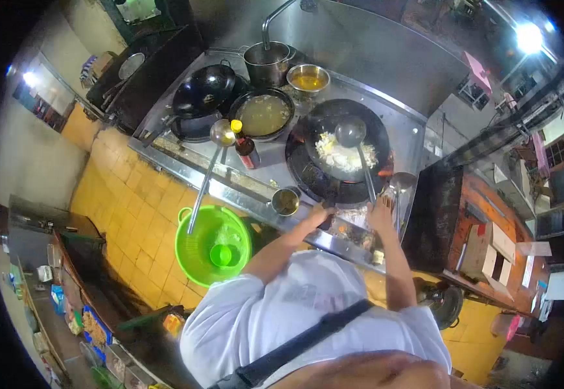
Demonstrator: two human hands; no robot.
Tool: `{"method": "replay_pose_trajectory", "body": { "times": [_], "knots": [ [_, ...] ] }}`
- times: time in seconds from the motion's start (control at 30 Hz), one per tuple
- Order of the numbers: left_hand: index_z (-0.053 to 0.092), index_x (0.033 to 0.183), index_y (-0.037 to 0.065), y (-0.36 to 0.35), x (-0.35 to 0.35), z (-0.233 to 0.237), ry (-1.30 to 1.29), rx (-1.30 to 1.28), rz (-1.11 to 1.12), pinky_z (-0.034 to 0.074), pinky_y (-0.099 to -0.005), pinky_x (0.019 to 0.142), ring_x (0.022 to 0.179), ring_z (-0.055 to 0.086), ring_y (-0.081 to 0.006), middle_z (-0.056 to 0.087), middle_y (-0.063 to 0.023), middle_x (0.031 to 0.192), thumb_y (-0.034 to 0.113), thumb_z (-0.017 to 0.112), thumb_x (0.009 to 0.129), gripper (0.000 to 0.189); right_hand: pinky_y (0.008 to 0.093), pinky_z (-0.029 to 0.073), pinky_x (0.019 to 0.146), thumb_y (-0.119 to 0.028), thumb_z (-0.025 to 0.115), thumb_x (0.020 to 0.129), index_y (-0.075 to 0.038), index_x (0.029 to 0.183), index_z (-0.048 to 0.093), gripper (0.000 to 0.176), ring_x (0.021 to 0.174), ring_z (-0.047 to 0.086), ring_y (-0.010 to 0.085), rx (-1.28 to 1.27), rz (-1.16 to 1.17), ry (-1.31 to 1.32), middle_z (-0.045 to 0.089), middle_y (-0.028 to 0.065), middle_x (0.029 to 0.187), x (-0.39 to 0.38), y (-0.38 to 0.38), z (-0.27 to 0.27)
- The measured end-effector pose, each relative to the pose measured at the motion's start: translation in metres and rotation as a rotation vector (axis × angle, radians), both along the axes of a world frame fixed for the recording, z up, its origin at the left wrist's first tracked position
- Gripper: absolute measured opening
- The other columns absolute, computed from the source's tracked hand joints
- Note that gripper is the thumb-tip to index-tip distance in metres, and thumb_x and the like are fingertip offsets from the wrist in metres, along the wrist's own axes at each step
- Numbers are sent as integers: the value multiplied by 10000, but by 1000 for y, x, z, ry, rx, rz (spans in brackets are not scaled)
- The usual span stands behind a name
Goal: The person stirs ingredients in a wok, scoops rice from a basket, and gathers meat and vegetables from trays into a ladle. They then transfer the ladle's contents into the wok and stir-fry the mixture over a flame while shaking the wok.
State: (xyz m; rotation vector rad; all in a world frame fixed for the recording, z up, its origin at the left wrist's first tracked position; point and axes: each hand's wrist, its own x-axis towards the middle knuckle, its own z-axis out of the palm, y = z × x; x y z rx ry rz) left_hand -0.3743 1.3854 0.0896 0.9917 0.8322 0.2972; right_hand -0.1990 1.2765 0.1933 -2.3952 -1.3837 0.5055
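Observation:
A black wok (pixel 321 120) sits on the burner in front of me, with pale, chopped food (pixel 337 155) in it, perhaps rice or noodles. My left hand (pixel 319 216) is closed on the wok's handle at the near side. In my right hand (pixel 381 212) is the handle of a ladle (pixel 350 131), its bowl inside the wok over the food. Orange flame shows at the wok's right edge. A metal cup (pixel 286 201) with dark contents stands left of my left hand.
Behind and left are a pan of cloudy liquid (pixel 265 115), a bowl of yellow liquid (pixel 308 79), a metal pot (pixel 267 61) under a tap and an upturned black wok (pixel 204 91). A sauce bottle (pixel 246 149) stands beside a second ladle (pixel 207 185), which overhangs the counter above a green basket (pixel 194 259).

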Motion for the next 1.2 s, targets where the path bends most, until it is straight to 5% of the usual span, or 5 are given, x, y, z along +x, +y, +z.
{"method": "replay_pose_trajectory", "body": {
  "times": [0.17,0.5,0.63,0.77,1.2],
  "knots": [
    [571,873,45,-3,-6,7,-55,-115,43,441,-261,485,545,549,-127,564,-30,659,147,636,785,150,516,476,704,-232,472,873,62,1033,491,336,803,589,439,-150,382,-156,551,349,846,-9,-32,-17],
    [593,964,40,4,-11,-10,-9,-99,-72,473,-297,569,672,595,-175,609,-72,794,218,693,735,306,517,482,670,-247,462,880,44,1018,446,323,760,608,428,-121,-116,-129,598,287,740,-12,-27,-7],
    [571,820,64,-3,-9,15,-1,20,34,439,-262,466,517,535,-111,564,-20,659,155,647,793,122,454,509,599,-188,452,883,39,750,572,290,683,622,378,145,355,-668,573,202,633,5,-39,-31],
    [566,825,74,2,-10,4,-40,9,25,426,-251,474,526,535,-105,563,-20,656,143,653,796,114,508,471,749,-235,452,883,44,1233,308,471,840,579,467,-151,-16,-112,560,337,902,-4,-28,15],
    [572,859,61,9,-8,4,-20,-87,-66,445,-271,486,568,549,-119,590,-36,714,185,659,773,174,494,480,697,-281,412,898,54,930,522,354,749,600,427,-42,-55,-2,590,287,781,-4,20,5]
  ]
}}
